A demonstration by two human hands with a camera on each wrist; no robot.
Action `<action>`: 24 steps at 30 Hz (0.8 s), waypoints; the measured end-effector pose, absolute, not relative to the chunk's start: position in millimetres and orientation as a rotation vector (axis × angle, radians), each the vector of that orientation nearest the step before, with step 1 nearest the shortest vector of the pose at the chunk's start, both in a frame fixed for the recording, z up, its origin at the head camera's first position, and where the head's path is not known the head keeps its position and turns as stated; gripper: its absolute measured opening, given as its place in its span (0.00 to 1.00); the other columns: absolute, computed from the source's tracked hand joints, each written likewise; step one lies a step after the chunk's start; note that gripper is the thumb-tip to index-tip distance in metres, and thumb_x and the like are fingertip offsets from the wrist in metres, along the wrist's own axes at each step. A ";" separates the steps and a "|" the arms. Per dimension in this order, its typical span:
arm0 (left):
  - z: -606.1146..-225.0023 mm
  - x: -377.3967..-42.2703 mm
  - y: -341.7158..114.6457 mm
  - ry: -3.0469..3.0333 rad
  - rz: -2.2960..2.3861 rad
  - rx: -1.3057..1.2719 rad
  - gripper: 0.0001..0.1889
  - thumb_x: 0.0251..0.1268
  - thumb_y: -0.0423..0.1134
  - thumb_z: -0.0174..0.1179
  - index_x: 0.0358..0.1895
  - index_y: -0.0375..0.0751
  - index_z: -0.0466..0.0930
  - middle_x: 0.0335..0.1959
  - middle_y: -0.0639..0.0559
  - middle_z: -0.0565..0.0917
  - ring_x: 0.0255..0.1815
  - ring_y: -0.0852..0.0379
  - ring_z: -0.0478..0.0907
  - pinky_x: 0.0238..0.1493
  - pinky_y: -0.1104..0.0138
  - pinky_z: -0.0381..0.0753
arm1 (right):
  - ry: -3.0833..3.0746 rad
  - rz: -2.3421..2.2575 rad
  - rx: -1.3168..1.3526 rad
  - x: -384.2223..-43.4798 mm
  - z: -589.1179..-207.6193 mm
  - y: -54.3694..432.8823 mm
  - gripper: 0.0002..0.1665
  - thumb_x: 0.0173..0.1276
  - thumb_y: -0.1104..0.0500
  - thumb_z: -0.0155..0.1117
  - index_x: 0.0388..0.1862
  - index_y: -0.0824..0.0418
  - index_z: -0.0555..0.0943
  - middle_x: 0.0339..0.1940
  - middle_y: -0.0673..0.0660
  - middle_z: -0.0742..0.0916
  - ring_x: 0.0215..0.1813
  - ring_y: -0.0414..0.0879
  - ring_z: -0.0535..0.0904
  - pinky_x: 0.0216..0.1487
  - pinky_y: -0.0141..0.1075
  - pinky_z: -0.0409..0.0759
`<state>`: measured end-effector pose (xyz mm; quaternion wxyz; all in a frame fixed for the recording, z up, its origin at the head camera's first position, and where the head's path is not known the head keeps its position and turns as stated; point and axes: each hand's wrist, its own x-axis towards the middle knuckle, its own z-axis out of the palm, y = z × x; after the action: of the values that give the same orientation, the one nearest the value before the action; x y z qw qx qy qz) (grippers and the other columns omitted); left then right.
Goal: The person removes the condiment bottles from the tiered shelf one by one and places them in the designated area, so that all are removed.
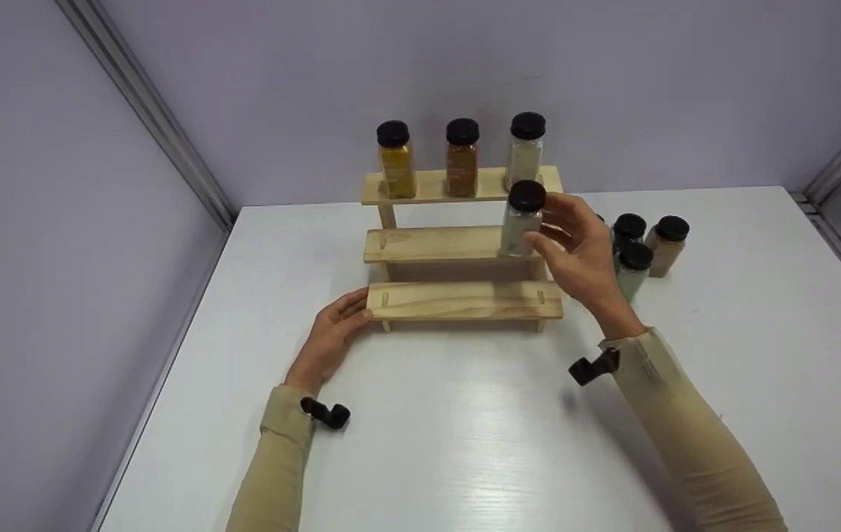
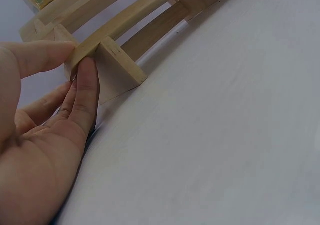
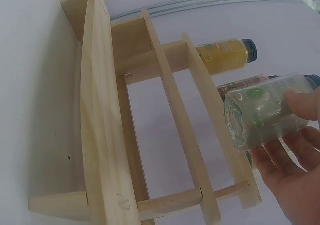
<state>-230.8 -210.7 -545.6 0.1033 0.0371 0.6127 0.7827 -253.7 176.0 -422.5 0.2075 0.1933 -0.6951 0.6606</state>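
My right hand (image 1: 579,251) grips a glass spice jar (image 1: 521,229) with a black lid and pale contents. The jar is upright over the right part of the middle tier of a three-tier wooden rack (image 1: 450,303); in the right wrist view, its base (image 3: 235,125) appears apart from that board. Thumb and fingers of my left hand (image 1: 330,336) pinch the left end of the lowest board, thumb above and fingers below, as the left wrist view shows. Along the top tier stand a yellow jar (image 1: 397,170), a reddish-brown jar (image 1: 462,166) and a pale jar (image 1: 525,155).
Several more black-lidded jars stand on the white table (image 1: 420,428) right of the rack, among them a brownish one (image 1: 666,251) and a greenish one (image 1: 632,279). My right hand partly hides this group. A pale wall (image 1: 302,96) rises close behind the rack.
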 end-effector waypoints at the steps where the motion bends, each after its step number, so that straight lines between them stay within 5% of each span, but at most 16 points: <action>1: -545.5 -230.6 -210.6 1.813 2.302 0.108 0.28 0.82 0.28 0.57 0.80 0.30 0.65 0.78 0.34 0.70 0.71 0.51 0.77 0.72 0.66 0.79 | -1.940 1.826 0.539 -253.3 -423.3 178.3 0.29 0.66 0.78 0.72 0.66 0.71 0.80 0.59 0.59 0.88 0.59 0.46 0.87 0.63 0.37 0.87; 24: -544.7 -231.3 -209.8 1.819 2.298 0.084 0.29 0.81 0.28 0.57 0.80 0.30 0.64 0.79 0.33 0.69 0.71 0.52 0.76 0.71 0.67 0.80 | -1.944 1.741 0.457 -245.4 -431.1 221.9 0.28 0.67 0.77 0.72 0.66 0.70 0.80 0.57 0.52 0.89 0.56 0.44 0.87 0.61 0.31 0.86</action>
<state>-231.3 -209.8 -544.7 0.1047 0.0286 0.6169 0.7795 -245.4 221.9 -431.1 0.2435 0.1672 -0.7117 0.6374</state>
